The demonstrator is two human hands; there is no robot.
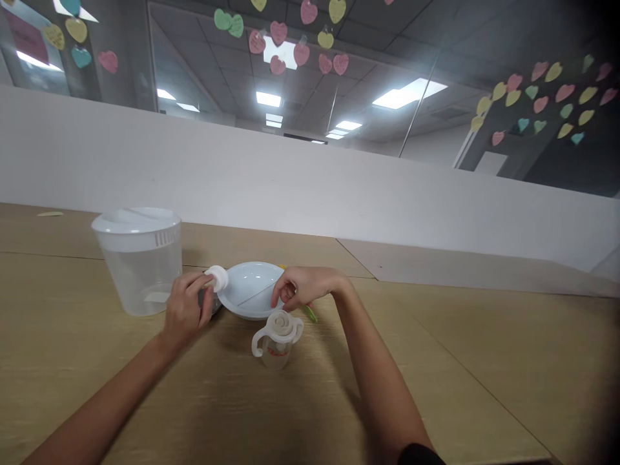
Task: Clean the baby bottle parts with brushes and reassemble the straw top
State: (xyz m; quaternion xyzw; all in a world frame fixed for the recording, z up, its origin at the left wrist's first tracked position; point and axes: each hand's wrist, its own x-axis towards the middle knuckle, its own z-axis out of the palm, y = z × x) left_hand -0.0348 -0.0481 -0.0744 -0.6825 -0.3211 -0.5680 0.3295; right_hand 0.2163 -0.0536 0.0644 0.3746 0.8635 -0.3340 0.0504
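Observation:
My left hand (185, 310) grips a small round white plastic cap (217, 278) between thumb and fingers, with a grey part (208, 299) showing just below it. To its left stands a clear plastic jug with a white lid (138, 261). My right hand (303, 289) curls over the right rim of a shallow white divided bowl (245, 290), and whether it grasps the rim is hard to tell. In front of the bowl stands a clear two-handled sippy cup (278, 339) with a white top. A green item (310, 314) pokes out beneath my right hand.
A small yellow item (282, 265) shows behind the bowl. Everything stands on a light wooden table (87, 361). A white partition (271, 181) runs along the far side, with paper hearts (557, 97) on glass beyond it.

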